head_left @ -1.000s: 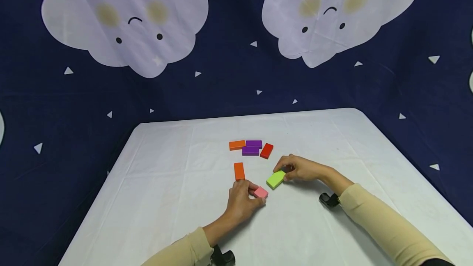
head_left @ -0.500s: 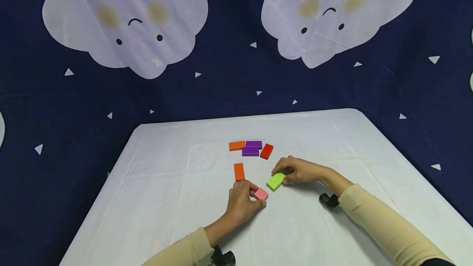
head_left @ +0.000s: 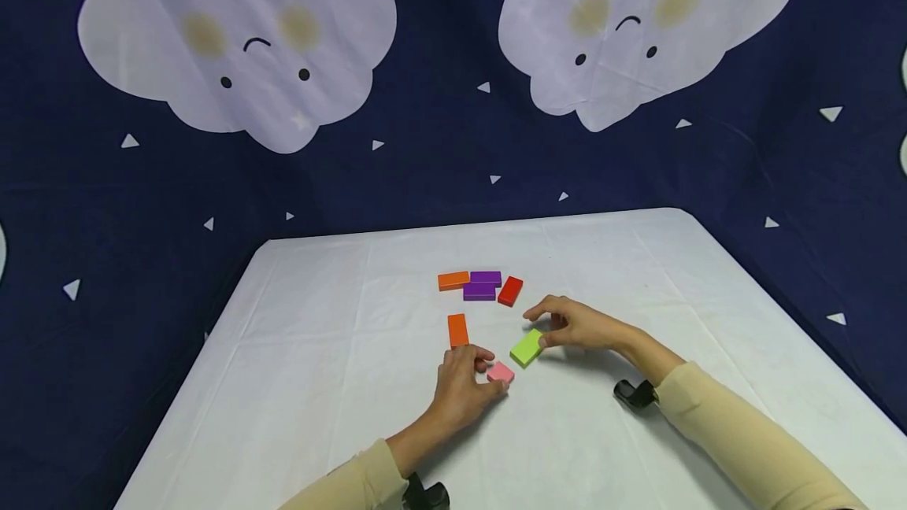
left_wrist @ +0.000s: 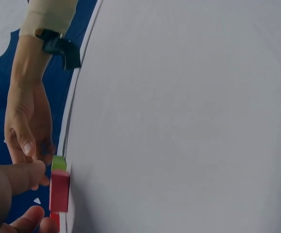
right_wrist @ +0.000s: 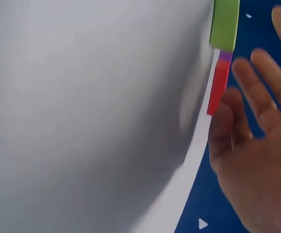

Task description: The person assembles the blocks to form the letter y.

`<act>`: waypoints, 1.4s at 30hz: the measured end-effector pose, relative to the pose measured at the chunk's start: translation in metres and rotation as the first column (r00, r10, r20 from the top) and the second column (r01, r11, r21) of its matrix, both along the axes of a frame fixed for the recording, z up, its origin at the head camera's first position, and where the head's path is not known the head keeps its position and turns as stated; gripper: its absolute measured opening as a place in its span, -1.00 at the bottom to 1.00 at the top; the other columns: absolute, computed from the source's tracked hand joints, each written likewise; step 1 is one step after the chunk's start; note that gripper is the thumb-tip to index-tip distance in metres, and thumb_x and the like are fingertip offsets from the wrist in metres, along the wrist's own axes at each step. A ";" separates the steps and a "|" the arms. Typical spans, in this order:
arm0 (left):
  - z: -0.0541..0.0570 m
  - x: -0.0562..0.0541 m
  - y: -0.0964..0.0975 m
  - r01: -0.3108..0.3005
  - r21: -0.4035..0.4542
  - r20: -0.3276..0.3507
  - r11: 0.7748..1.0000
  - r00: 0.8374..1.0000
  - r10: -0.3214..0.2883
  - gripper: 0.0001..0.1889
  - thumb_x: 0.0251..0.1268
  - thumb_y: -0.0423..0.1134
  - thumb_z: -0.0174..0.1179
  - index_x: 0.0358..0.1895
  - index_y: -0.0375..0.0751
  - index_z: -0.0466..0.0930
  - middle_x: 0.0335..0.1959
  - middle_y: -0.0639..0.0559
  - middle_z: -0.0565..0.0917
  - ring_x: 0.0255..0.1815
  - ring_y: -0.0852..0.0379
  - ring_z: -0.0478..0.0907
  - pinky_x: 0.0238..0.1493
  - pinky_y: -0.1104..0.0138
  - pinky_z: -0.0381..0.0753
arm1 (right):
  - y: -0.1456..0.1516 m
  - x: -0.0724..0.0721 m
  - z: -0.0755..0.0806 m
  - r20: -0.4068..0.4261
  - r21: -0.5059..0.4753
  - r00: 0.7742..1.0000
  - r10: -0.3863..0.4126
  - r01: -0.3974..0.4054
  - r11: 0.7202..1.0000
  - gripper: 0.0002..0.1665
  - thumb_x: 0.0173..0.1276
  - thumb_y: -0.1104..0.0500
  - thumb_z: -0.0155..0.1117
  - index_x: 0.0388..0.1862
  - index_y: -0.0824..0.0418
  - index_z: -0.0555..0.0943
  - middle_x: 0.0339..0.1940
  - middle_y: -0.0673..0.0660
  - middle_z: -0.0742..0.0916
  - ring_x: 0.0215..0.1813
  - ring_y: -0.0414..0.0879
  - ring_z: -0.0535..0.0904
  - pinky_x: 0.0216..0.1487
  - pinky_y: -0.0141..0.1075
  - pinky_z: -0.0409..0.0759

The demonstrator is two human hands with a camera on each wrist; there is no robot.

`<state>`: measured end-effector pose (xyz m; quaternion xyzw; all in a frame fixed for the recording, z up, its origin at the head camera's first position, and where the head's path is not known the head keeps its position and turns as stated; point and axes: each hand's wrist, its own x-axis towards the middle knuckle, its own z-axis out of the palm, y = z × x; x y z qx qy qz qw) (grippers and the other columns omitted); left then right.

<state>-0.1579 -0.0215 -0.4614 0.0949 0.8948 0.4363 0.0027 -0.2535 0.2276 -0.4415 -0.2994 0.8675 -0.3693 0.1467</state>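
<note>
In the head view a pink block (head_left: 500,373) lies on the white table, between the thumb and fingers of my left hand (head_left: 462,390). The left wrist view shows that block (left_wrist: 59,191) just beyond the parted thumb and fingertips, ungripped. A lime green block (head_left: 527,348) rests flat to its upper right. Beside it is my right hand (head_left: 584,327), thumb at the block's right edge and fingers lifted off it. In the right wrist view the fingers of that hand (right_wrist: 261,160) are spread, with the green block (right_wrist: 224,24) above them.
An orange block (head_left: 457,330) lies just past my left hand. Farther back, another orange block (head_left: 453,281), two purple blocks (head_left: 479,292) and a red block (head_left: 510,291) form a loose row. A dark blue cloth with clouds hangs behind the table (head_left: 319,384).
Both hands have loosened: the right fingers have lifted away from the green block, and the left fingertips have drawn back from the pink block. The blocks have stayed in place.
</note>
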 end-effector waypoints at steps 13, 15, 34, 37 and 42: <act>0.001 -0.010 -0.013 0.069 0.082 0.000 0.994 0.998 -0.069 -0.63 0.04 -0.23 0.35 -0.04 -0.20 0.59 -0.15 -0.04 0.58 -0.15 0.16 0.26 -0.14 0.37 0.26 | 0.000 0.019 -0.002 0.037 -0.114 0.954 -0.297 0.299 0.947 -0.41 0.24 0.02 0.30 0.23 0.18 0.47 0.09 0.22 0.64 -0.15 -0.08 0.46 -0.18 -0.30 0.43; 0.000 -0.011 -0.014 0.084 0.084 0.006 0.993 0.996 -0.085 -0.63 0.06 -0.23 0.35 -0.02 -0.20 0.60 -0.12 -0.04 0.59 -0.14 0.15 0.26 -0.15 0.39 0.28 | 0.000 0.022 -0.003 0.053 -0.119 0.946 -0.320 0.325 0.938 -0.41 0.25 0.02 0.29 0.24 0.17 0.47 0.10 0.21 0.64 -0.12 -0.08 0.47 -0.18 -0.29 0.44; -0.002 -0.018 -0.018 0.152 0.065 -0.008 0.986 0.988 -0.151 -0.64 0.11 -0.24 0.31 0.03 -0.20 0.62 -0.09 -0.03 0.64 -0.07 0.13 0.32 -0.07 0.37 0.38 | -0.015 0.035 -0.014 -0.114 -0.044 0.906 -0.406 0.404 0.914 -0.47 0.20 0.03 0.33 0.15 0.16 0.57 0.02 0.18 0.67 -0.14 -0.07 0.45 -0.18 -0.30 0.37; -0.002 -0.018 -0.018 0.168 0.063 -0.023 0.984 0.986 -0.167 -0.65 0.11 -0.25 0.31 0.01 -0.20 0.64 -0.12 -0.01 0.66 -0.08 0.13 0.31 -0.11 0.38 0.34 | -0.016 0.036 -0.016 -0.130 -0.040 0.910 -0.393 0.392 0.919 -0.49 0.19 0.05 0.34 0.14 0.15 0.58 0.01 0.17 0.68 -0.14 -0.07 0.44 -0.15 -0.28 0.36; -0.002 -0.018 -0.017 0.181 0.069 -0.027 0.981 0.983 -0.180 -0.66 0.10 -0.25 0.31 -0.01 -0.18 0.65 -0.14 0.00 0.67 -0.12 0.14 0.30 -0.15 0.39 0.27 | -0.016 0.036 -0.019 -0.160 -0.059 0.920 -0.357 0.353 0.934 -0.50 0.17 0.05 0.37 0.10 0.15 0.61 0.04 0.15 0.70 -0.20 -0.10 0.41 -0.16 -0.30 0.35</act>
